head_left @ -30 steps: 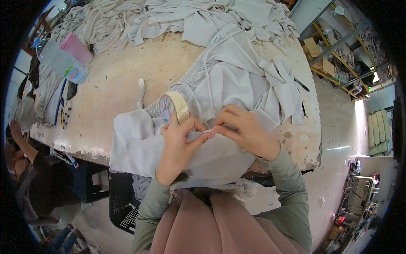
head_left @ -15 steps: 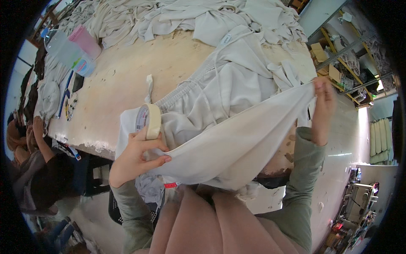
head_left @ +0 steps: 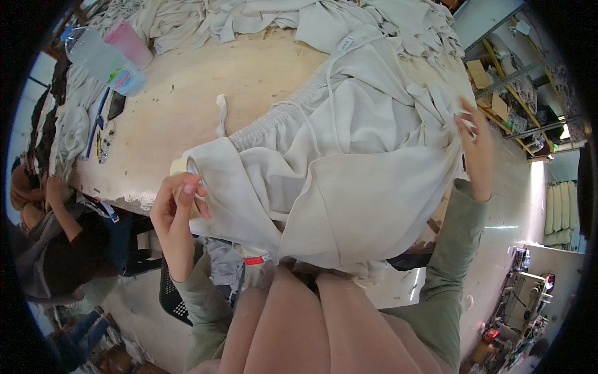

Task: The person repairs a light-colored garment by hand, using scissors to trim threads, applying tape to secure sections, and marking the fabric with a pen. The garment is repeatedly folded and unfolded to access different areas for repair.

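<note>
A pale off-white garment point(head_left: 374, 118) with a gathered elastic waistband and drawcord lies over the table's near edge. Its smooth front panel point(head_left: 367, 206) hangs toward my lap. At its left end my left hand point(head_left: 177, 209) is closed, fingers curled, around a cream roll of tape point(head_left: 179, 165) that is mostly hidden by the hand and cloth. My right hand point(head_left: 474, 146) is beside the garment's right end, its fingers bent and apart, slightly blurred. Under the panel's lower edge shows a red tag point(head_left: 255, 260).
Heaped pale fabric point(head_left: 249, 19) lines the table's point(head_left: 187, 93) far side. A clear bottle point(head_left: 93, 59), pink cup point(head_left: 128, 43), blue pen point(head_left: 98, 128) and small tools point(head_left: 104, 148) lie at left. Another person point(head_left: 68, 249) sits beyond the left edge. Shelving point(head_left: 511, 81) stands at right.
The stretched panel has dropped and lies folded over the garment. My left hand has let go of its edge and moved left and down with the tape. My right hand's fingers have opened.
</note>
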### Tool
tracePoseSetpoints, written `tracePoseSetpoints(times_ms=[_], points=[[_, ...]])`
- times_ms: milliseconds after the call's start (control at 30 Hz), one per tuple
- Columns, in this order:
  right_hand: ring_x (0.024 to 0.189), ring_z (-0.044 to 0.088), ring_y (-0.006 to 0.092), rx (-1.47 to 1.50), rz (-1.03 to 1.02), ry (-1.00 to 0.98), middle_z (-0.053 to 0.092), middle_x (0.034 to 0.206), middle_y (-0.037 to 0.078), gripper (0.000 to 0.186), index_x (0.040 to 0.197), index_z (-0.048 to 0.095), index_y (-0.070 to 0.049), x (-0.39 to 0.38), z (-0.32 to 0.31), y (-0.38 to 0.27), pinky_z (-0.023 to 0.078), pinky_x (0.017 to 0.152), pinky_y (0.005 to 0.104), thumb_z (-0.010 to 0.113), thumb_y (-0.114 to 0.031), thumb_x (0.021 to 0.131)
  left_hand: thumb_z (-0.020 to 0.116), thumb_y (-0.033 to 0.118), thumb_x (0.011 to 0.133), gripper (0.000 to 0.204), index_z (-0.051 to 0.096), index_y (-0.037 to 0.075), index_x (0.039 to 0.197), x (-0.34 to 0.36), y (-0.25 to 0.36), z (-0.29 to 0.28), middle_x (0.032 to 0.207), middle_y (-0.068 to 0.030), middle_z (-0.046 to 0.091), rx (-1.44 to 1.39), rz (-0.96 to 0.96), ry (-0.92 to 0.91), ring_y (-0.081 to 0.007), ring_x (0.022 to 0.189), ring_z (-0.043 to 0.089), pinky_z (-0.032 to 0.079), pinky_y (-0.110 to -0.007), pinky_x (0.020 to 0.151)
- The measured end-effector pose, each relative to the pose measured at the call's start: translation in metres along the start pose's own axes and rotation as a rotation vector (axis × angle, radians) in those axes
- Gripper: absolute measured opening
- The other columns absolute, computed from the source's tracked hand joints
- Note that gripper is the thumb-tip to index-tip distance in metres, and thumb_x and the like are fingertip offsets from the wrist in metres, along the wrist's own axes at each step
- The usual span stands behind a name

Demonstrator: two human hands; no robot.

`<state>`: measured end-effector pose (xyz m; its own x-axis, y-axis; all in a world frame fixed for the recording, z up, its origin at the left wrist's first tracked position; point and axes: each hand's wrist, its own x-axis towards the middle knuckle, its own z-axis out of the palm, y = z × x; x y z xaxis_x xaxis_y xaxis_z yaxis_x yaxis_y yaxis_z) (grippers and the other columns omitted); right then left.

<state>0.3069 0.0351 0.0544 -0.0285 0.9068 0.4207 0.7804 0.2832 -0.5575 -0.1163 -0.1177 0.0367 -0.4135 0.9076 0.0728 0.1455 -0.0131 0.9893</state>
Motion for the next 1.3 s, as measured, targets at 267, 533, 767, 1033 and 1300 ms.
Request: tracePoseSetpoints(times_ms=[267,533,767,1033,1300], points=[[0.108,0.053,0.027,0.378,-0.445,-0.67,0.059,0.112,0.008,0.034,0.113,0.063,-0.01,-0.04,0.085,-0.102,0.039,0.095,0.0372,0.066,-0.008,0.079,0.055,0.016,0.093,0.016,0.06,0.001,0.098,-0.026,-0.005,0.027,0.081,-0.0053,0.057,-0.014,0.002,-0.016,-0.0083,0.056,0.049,0.04,-0.02,0.053],[0.103,0.055,0.0237,0.382,-0.653,-0.769,0.061,0.1,0.004,0.011,0.088,0.062,-0.007,-0.054,0.128,-0.127,0.04,0.086,0.0347,0.065,-0.016,0.083,0.071,0.005,0.074,0.027,0.063,0.004,0.1,-0.034,0.001,0.057,0.088,-0.0043,0.056,0.315,0.103,-0.258,-0.0132,0.07,0.046,0.041,-0.024,0.064],[0.074,0.051,0.0092,0.668,-0.061,-0.979,0.058,0.074,0.003,0.02,0.084,0.06,0.001,-0.025,0.074,-0.145,0.04,0.069,0.0242,0.061,-0.018,0.089,0.068,0.01,0.083,0.014,0.062,0.001,0.092,-0.028,0.012,0.05,0.082,-0.0037,0.062,0.024,-0.222,-0.483,-0.0073,0.07,0.052,0.044,-0.023,0.063],[0.077,0.05,0.0051,0.791,0.028,-0.459,0.059,0.079,-0.003,0.019,0.089,0.063,0.0,-0.003,0.043,-0.132,0.041,0.072,0.0223,0.058,-0.019,0.09,0.069,0.008,0.082,0.013,0.062,-0.002,0.085,-0.016,0.019,0.038,0.069,-0.0025,0.058,0.194,-0.055,-0.782,-0.0046,0.064,0.046,0.041,-0.022,0.056],[0.085,0.056,0.0074,0.874,0.174,0.211,0.063,0.095,0.001,0.024,0.102,0.065,0.0,0.05,-0.006,-0.06,0.042,0.079,0.0199,0.062,-0.02,0.09,0.071,0.006,0.08,0.013,0.064,-0.004,0.085,-0.004,0.02,0.001,0.072,-0.0017,0.061,0.2,-0.158,-0.687,-0.004,0.068,0.049,0.041,-0.02,0.058]])
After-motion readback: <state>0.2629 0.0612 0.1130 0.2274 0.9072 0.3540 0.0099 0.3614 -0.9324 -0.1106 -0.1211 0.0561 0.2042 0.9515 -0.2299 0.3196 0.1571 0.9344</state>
